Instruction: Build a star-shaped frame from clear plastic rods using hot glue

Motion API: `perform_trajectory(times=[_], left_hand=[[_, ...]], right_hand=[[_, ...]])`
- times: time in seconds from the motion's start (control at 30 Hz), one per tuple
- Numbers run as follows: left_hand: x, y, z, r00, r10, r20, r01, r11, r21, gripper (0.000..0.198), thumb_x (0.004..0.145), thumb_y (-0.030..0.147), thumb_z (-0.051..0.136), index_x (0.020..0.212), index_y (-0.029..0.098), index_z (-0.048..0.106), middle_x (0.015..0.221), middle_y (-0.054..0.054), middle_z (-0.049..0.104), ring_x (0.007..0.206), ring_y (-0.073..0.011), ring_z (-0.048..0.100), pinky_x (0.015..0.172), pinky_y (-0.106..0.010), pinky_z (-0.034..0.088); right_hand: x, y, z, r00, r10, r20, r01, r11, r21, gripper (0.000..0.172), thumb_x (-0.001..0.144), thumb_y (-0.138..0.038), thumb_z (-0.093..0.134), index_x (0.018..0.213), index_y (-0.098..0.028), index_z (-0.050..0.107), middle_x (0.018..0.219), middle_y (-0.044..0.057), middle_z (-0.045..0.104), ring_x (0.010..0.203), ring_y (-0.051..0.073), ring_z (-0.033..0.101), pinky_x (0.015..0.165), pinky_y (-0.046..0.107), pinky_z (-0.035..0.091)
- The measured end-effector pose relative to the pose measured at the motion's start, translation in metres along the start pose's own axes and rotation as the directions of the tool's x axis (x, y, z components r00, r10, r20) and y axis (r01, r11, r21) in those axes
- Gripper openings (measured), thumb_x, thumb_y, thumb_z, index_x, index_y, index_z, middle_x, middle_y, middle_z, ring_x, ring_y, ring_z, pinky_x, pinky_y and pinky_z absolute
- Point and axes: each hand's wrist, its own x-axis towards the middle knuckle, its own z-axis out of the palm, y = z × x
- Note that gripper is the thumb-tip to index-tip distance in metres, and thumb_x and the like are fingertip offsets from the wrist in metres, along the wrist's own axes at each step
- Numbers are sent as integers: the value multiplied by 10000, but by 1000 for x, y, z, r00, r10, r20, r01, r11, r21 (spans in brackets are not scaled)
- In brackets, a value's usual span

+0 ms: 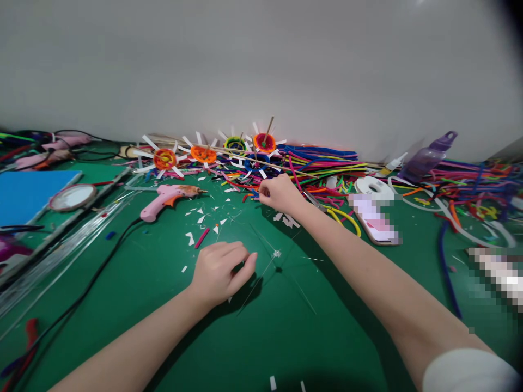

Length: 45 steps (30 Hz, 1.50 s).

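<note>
My left hand [220, 269] rests on the green table [286, 326], fingers curled together in a pinch on thin clear strands [278, 255] that cross in front of it. My right hand [280, 194] reaches farther back, fingers closed on a small piece at the edge of a pile of coloured pipe cleaners [322, 160]. What it grips is too small to name. Just behind it lie several round woven discs with white paper spokes [204, 154] and thin wooden sticks.
A pink glue gun [169, 196] with a black cord lies at the left. A blue sheet [28, 193] and a round tape roll [72, 197] sit far left. A white ribbon spool [373, 186], a phone [376, 220] and a purple bottle [429, 155] lie right. White paper scraps litter the mat.
</note>
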Motion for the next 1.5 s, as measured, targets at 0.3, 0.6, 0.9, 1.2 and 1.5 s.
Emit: perform_trajectory(times=[0.3, 0.6, 0.9, 1.2, 1.5], left_hand=[[-1, -2, -1, 998, 15, -54, -16, 999, -32, 254, 826, 165, 498, 573, 169, 474, 501, 33, 435, 471, -77, 367, 489, -226, 301], [6, -60, -23, 975, -99, -198, 161, 929, 332, 164, 836, 248, 502, 700, 182, 564, 651, -3, 610, 610, -118, 525, 624, -248, 391], [-8, -133, -52, 748, -617, -247, 603, 473, 642, 535, 864, 489, 348, 1149, 51, 463, 1126, -235, 543, 1079, -372, 469, 823, -475, 390], [-14, -154, -43, 653, -740, -160, 647, 435, 627, 494, 894, 454, 260, 1066, 89, 546, 1099, -236, 570, 1055, -376, 512, 828, -535, 383], [-7, -145, -37, 662, -720, -209, 659, 427, 619, 459, 916, 370, 203, 1153, 94, 482, 1054, -202, 611, 982, -342, 557, 865, -488, 364]], right_hand=[[-2, 7, 6, 987, 144, -66, -124, 960, 251, 106, 747, -196, 584, 815, -150, 652, 812, 42, 699, 747, 147, 625, 704, 266, 426], [-17, 10, -12, 891, 449, -72, -91, 332, 939, 142, 726, -261, 660, 824, -162, 631, 772, 36, 685, 742, 141, 660, 778, 316, 520], [-44, 6, -21, 932, 341, -122, -138, 645, 752, 136, 715, -266, 682, 796, -157, 694, 756, 47, 698, 703, 152, 634, 689, 304, 500], [-51, 11, 8, 983, 182, 1, -149, 804, 575, 91, 756, -183, 634, 815, -182, 704, 789, 28, 709, 711, 141, 640, 670, 268, 486], [-51, 9, 11, 992, 110, 54, -122, 853, 507, 101, 783, -175, 599, 821, -176, 693, 790, 28, 698, 703, 131, 619, 656, 258, 458]])
